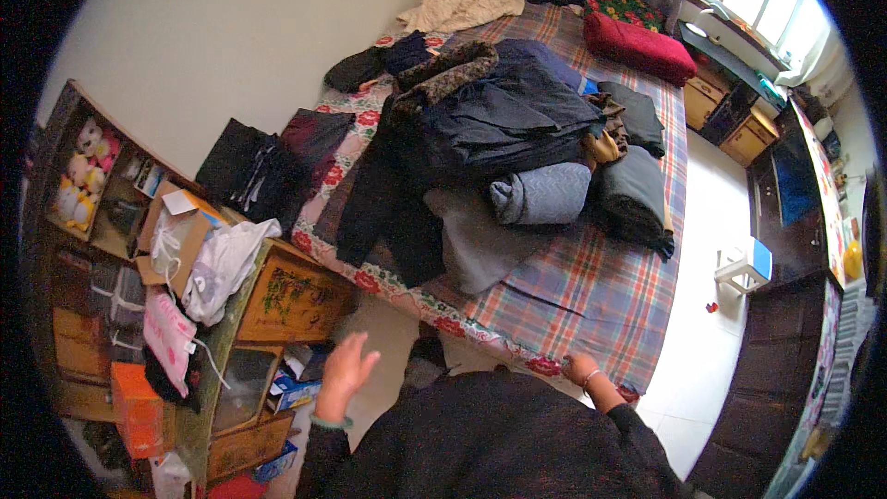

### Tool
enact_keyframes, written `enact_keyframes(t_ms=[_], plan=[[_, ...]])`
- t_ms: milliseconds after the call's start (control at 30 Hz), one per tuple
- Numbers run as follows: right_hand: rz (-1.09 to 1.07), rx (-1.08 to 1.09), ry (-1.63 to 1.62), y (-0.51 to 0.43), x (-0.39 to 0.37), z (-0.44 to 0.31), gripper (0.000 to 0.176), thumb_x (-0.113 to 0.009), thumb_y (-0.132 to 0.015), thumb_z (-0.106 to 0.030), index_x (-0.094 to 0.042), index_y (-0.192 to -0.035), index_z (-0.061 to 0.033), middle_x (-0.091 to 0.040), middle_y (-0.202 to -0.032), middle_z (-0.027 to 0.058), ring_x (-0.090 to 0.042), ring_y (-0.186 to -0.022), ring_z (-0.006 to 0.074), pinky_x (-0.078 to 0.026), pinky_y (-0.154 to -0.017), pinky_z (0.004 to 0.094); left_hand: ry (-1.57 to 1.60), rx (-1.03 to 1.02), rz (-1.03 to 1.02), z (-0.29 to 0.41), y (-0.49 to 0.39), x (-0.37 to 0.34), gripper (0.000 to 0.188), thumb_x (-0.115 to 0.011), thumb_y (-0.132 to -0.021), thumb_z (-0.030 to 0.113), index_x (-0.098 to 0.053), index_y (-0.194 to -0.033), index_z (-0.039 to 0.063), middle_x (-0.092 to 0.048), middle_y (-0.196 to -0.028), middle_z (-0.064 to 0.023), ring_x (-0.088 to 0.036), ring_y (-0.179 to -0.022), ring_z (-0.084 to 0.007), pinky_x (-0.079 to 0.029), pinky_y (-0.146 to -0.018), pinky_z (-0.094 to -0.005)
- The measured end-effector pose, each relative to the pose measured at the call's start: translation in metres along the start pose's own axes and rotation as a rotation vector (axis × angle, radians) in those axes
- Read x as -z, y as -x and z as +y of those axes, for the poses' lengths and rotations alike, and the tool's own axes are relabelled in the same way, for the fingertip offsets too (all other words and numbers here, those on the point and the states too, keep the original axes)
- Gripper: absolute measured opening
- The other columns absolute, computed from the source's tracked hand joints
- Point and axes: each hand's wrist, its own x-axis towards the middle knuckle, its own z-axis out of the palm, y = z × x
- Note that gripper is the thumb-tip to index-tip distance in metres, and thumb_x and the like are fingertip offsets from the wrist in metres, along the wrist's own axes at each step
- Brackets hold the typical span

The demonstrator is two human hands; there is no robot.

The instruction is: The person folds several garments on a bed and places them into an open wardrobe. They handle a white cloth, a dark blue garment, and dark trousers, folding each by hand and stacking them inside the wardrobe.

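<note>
My left hand (348, 373) is raised between the wooden cabinet and the bed. Its fingers are apart, and it holds nothing. At the near edge of the bed, my right hand (583, 369) has curled fingers against the floral border of the bedding (544, 365); whether it grips the cloth is unclear. Before me, a heap of dark clothes (513, 118) covers the middle of the plaid bed sheet (589, 291). A rolled grey garment (542, 194) lies at the heap's near side, beside a folded dark grey bundle (630, 187). Flat grey cloth (478, 242) spreads next to black trousers (388, 222).
At left stands a wooden cabinet (294, 298) with an open cardboard box (177, 242) and white cloth (225, 267) on top. Folded dark clothes (242, 173) are stacked by the wall. A small blue-topped stool (748, 265) stands on the right floor. A red rolled blanket (637, 48) lies farther back.
</note>
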Motion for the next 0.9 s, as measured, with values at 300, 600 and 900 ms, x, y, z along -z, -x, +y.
enact_keyframes(t_ms=[300,600,900], plan=[[0.073,-0.369,-0.247,0.062,-0.093,-0.009,0.044,-0.064,-0.087,-0.037,-0.065,-0.123,-0.0108,-0.070,-0.111,0.0201,-0.065,-0.104,0.0418,-0.051,-0.086,0.0498,0.029,-0.508,0.207,0.018,-0.260,0.064,0.079,-0.072,-0.087,0.036,-0.036,-0.146,-0.001,-0.041,-0.147,-0.0270,-0.044,-0.131,-0.0445,-0.037,-0.108,-0.0491],[0.083,-0.396,-0.417,0.030,-0.023,-0.117,0.042,-0.064,-0.088,-0.034,-0.064,-0.123,-0.0107,-0.070,-0.112,0.0195,-0.065,-0.103,0.0409,-0.052,-0.086,0.0488,-0.041,-0.619,0.438,0.090,-0.446,0.136,0.106,-0.083,-0.073,0.046,-0.024,-0.154,0.012,-0.017,-0.160,-0.0220,-0.022,-0.145,-0.0444,-0.024,-0.114,-0.0589],[0.153,-0.354,-0.499,-0.018,0.018,-0.132,0.040,-0.064,-0.089,-0.031,-0.063,-0.124,-0.0105,-0.070,-0.112,0.0188,-0.066,-0.103,0.0400,-0.053,-0.085,0.0477,-0.264,-0.351,0.176,0.198,-0.553,0.171,0.119,-0.075,-0.060,0.078,-0.033,-0.153,0.018,-0.002,-0.165,-0.0200,-0.010,-0.149,-0.0475,-0.018,-0.115,-0.0652]])
